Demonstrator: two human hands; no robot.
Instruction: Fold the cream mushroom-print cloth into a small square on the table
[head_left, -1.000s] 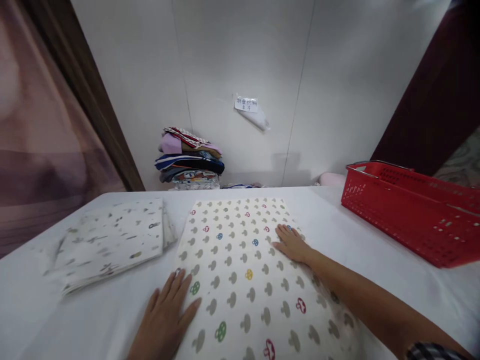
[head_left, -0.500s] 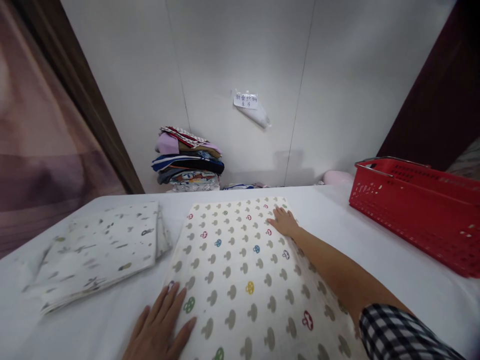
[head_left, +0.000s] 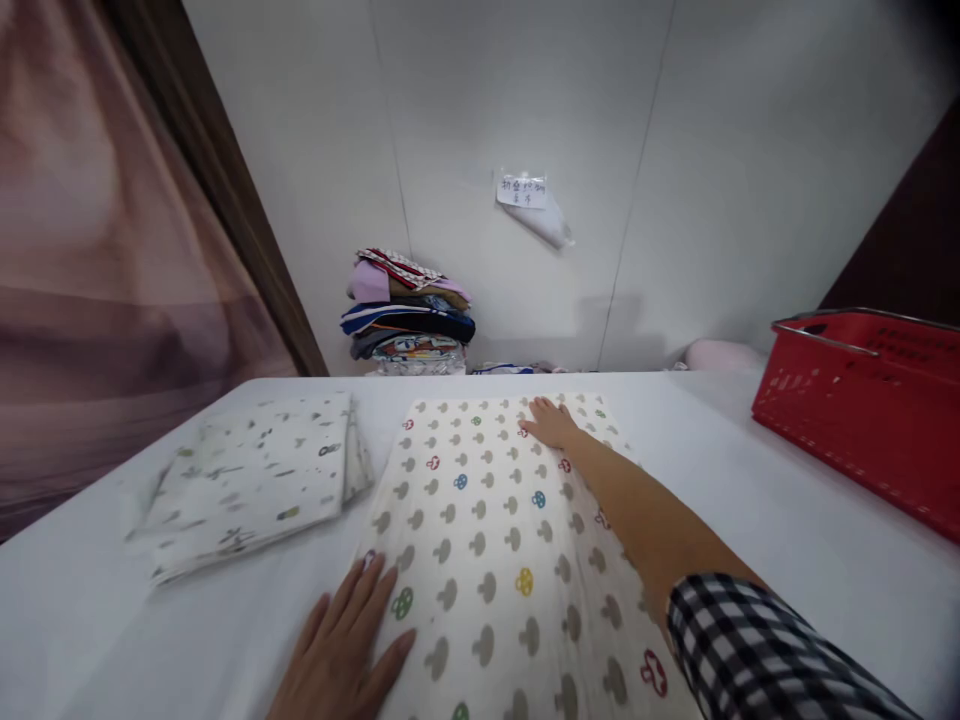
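Note:
A cream cloth printed with grey and coloured mushrooms (head_left: 480, 540) lies spread on the white table (head_left: 202, 650), running from its far side toward me. My left hand (head_left: 349, 635) rests flat at the cloth's near left edge, fingers spread, partly on the fabric. Near the cloth's far end, my right hand (head_left: 551, 422) lies on top of it with the fingers extended. Neither hand grips anything. Slight creases run along the cloth by my right forearm. To the left sits a folded white cloth with a small scattered print (head_left: 255, 470).
A red plastic basket (head_left: 862, 400) with a metal handle stands at the right. Beyond the table's far edge rises a stack of folded clothes (head_left: 409, 315). A paper note (head_left: 523, 190) hangs on the wall, and a pinkish curtain (head_left: 97, 250) drapes at the left.
My right hand has slid left across the far end of the cloth, away from its right edge. My left hand stays at the left edge. The whole view has shifted.

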